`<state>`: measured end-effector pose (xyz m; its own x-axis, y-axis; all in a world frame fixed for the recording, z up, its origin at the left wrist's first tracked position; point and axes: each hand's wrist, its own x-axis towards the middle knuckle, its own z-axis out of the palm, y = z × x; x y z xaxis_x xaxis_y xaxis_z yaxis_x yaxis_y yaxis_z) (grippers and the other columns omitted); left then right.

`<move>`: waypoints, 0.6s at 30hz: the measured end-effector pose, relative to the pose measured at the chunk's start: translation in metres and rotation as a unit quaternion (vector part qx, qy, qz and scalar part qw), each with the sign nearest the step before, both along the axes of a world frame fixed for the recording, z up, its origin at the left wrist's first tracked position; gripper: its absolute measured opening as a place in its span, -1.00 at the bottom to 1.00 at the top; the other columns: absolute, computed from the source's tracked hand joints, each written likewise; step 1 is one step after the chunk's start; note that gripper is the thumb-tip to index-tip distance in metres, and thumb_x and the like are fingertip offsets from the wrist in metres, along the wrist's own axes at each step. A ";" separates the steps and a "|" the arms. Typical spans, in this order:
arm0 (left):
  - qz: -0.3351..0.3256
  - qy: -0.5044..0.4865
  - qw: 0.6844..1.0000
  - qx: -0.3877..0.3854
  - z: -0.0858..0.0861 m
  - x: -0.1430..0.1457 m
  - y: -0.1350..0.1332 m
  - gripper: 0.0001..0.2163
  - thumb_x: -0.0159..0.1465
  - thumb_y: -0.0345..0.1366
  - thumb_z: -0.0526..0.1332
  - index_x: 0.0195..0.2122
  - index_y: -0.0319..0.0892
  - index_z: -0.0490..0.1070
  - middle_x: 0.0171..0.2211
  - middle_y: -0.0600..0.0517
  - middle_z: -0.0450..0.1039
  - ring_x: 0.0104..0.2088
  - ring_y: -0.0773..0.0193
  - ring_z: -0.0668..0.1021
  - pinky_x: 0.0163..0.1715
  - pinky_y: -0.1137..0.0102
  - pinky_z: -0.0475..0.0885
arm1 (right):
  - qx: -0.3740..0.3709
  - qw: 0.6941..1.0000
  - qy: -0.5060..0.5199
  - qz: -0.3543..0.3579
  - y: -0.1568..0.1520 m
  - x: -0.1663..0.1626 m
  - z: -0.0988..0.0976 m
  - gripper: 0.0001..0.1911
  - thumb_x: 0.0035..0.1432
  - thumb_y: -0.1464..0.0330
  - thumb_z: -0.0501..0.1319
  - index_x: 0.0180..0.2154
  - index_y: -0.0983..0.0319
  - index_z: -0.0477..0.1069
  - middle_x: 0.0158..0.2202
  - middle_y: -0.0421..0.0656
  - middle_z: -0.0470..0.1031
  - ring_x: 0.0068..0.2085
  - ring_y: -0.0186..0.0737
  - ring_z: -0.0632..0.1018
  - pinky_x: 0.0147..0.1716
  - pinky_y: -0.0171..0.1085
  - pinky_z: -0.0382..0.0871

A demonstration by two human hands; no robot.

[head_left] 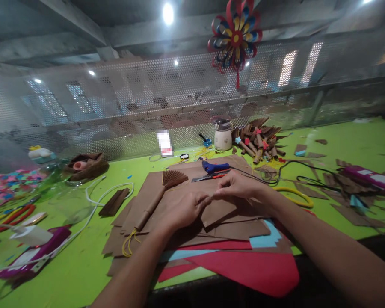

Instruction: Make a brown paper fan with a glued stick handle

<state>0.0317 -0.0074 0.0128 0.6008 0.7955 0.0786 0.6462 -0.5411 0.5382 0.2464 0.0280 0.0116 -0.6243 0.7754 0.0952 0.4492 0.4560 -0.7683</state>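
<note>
My left hand (186, 209) and my right hand (235, 186) meet over a stack of brown paper sheets (179, 226). Both are closed in a pinch, fingertips almost touching; whatever lies between them is too small to make out. Left of my left hand rests a rolled brown paper broom shape (153, 205), with a pleated fan at its top and yellow thread loops (130, 244) at its lower end. Just beyond my right hand lie a blue glue gun (215, 167) and a utility knife (208, 176). Red paper (253, 271) and light blue paper (265, 239) stick out beneath the brown sheets.
A pile of paper brooms (263, 141) stands at the back right beside a white bottle (223, 137). Purple power strips (370, 177) and cables lie on both sides. Folded brown paper (114, 202), a yellow ring (295, 197) and scissors (17, 217) surround the stack. Perforated mesh closes the back.
</note>
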 end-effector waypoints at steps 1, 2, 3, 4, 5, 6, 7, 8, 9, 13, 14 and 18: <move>-0.001 -0.003 1.000 -0.005 0.000 0.000 0.000 -0.60 0.31 -0.06 -0.09 -0.24 -0.16 0.46 -0.38 0.02 0.48 -0.38 0.26 0.42 -0.35 0.47 0.26 | -0.006 1.000 0.004 0.003 0.000 0.000 0.000 -0.55 0.02 0.06 0.18 -0.54 0.35 0.44 -0.64 -0.27 0.25 -0.57 -0.43 0.23 -0.57 -0.40 0.06; -0.002 -0.005 1.000 -0.008 0.000 0.000 0.000 -0.60 0.31 -0.05 -0.09 -0.23 -0.16 0.47 -0.39 0.03 0.48 -0.37 0.26 0.41 -0.35 0.47 0.26 | -0.010 1.000 0.008 0.004 0.000 0.000 -0.001 -0.54 0.01 0.04 0.18 -0.55 0.35 0.43 -0.64 -0.27 0.25 -0.57 -0.43 0.23 -0.57 -0.39 0.05; -0.004 -0.007 1.000 -0.011 0.000 0.000 0.001 -0.60 0.31 -0.05 -0.09 -0.23 -0.16 0.46 -0.39 0.03 0.47 -0.38 0.26 0.41 -0.35 0.47 0.26 | -0.013 1.000 0.011 0.004 0.001 0.000 -0.002 -0.54 0.01 0.04 0.18 -0.55 0.35 0.42 -0.64 -0.27 0.25 -0.57 -0.43 0.22 -0.57 -0.39 0.05; -0.006 -0.008 1.000 -0.012 0.000 0.001 0.001 -0.60 0.31 -0.05 -0.09 -0.23 -0.16 0.46 -0.41 0.04 0.46 -0.38 0.27 0.41 -0.36 0.47 0.26 | -0.015 1.000 0.014 0.003 0.001 0.000 -0.002 -0.54 0.01 0.04 0.18 -0.56 0.34 0.41 -0.64 -0.27 0.24 -0.57 -0.44 0.22 -0.58 -0.40 0.04; -0.007 -0.008 1.000 -0.013 -0.001 0.001 0.002 -0.59 0.31 -0.05 -0.10 -0.23 -0.17 0.46 -0.42 0.05 0.45 -0.39 0.28 0.40 -0.36 0.47 0.26 | -0.016 1.000 0.017 0.000 0.001 0.000 -0.003 -0.54 0.00 0.04 0.18 -0.56 0.34 0.41 -0.64 -0.27 0.24 -0.58 -0.44 0.21 -0.58 -0.40 0.03; -0.006 -0.007 1.000 -0.011 -0.002 0.000 0.002 -0.59 0.32 -0.06 -0.11 -0.24 -0.17 0.45 -0.44 0.06 0.44 -0.40 0.29 0.40 -0.37 0.48 0.25 | -0.017 1.000 0.018 -0.002 0.002 0.000 -0.004 -0.55 0.00 0.05 0.19 -0.57 0.34 0.40 -0.64 -0.28 0.23 -0.58 -0.44 0.21 -0.59 -0.40 0.03; -0.006 -0.006 1.000 -0.007 -0.003 0.000 0.003 -0.60 0.32 -0.06 -0.11 -0.26 -0.16 0.44 -0.46 0.07 0.43 -0.41 0.30 0.40 -0.38 0.48 0.25 | -0.015 1.000 0.018 -0.003 0.003 0.000 -0.004 -0.56 0.00 0.06 0.19 -0.57 0.34 0.40 -0.64 -0.28 0.22 -0.57 -0.44 0.20 -0.59 -0.40 0.02; -0.006 -0.005 1.000 -0.005 -0.004 -0.001 0.003 -0.61 0.32 -0.07 -0.11 -0.29 -0.16 0.43 -0.48 0.08 0.42 -0.43 0.31 0.40 -0.39 0.48 0.24 | -0.013 1.000 0.017 -0.006 0.004 0.001 -0.004 -0.57 0.00 0.07 0.20 -0.57 0.34 0.41 -0.64 -0.29 0.21 -0.57 -0.45 0.19 -0.59 -0.40 0.02; -0.006 -0.005 1.000 -0.007 -0.005 -0.001 0.004 -0.62 0.32 -0.07 -0.11 -0.33 -0.16 0.41 -0.52 0.10 0.41 -0.45 0.32 0.40 -0.40 0.49 0.24 | -0.012 1.000 0.015 -0.011 0.005 0.002 -0.004 -0.59 -0.01 0.09 0.20 -0.56 0.34 0.42 -0.64 -0.29 0.21 -0.57 -0.45 0.19 -0.58 -0.40 0.02; 0.012 -0.003 1.000 -0.015 -0.008 -0.007 0.006 -0.62 0.33 -0.07 -0.13 -0.46 -0.14 0.31 -0.61 0.11 0.38 -0.53 0.34 0.40 -0.44 0.49 0.23 | -0.034 0.999 0.019 -0.027 0.006 0.007 -0.002 -0.60 -0.03 0.09 0.22 -0.52 0.34 0.46 -0.64 -0.28 0.24 -0.58 -0.44 0.19 -0.59 -0.39 0.01; 0.022 -0.001 1.000 -0.007 -0.007 -0.008 0.006 -0.62 0.33 -0.07 -0.13 -0.48 -0.14 0.30 -0.60 0.10 0.39 -0.52 0.33 0.41 -0.43 0.48 0.24 | -0.042 0.999 0.020 -0.025 0.006 0.007 -0.001 -0.60 -0.04 0.09 0.21 -0.51 0.34 0.47 -0.64 -0.28 0.24 -0.58 -0.44 0.19 -0.59 -0.39 0.01; 0.035 0.012 0.999 -0.007 -0.003 -0.012 0.006 -0.59 0.32 -0.05 -0.14 -0.52 -0.14 0.31 -0.60 0.07 0.41 -0.52 0.31 0.42 -0.41 0.46 0.24 | -0.048 0.999 0.015 -0.009 0.004 0.009 0.004 -0.60 -0.04 0.09 0.20 -0.48 0.33 0.47 -0.66 -0.31 0.18 -0.59 -0.45 0.16 -0.60 -0.39 -0.01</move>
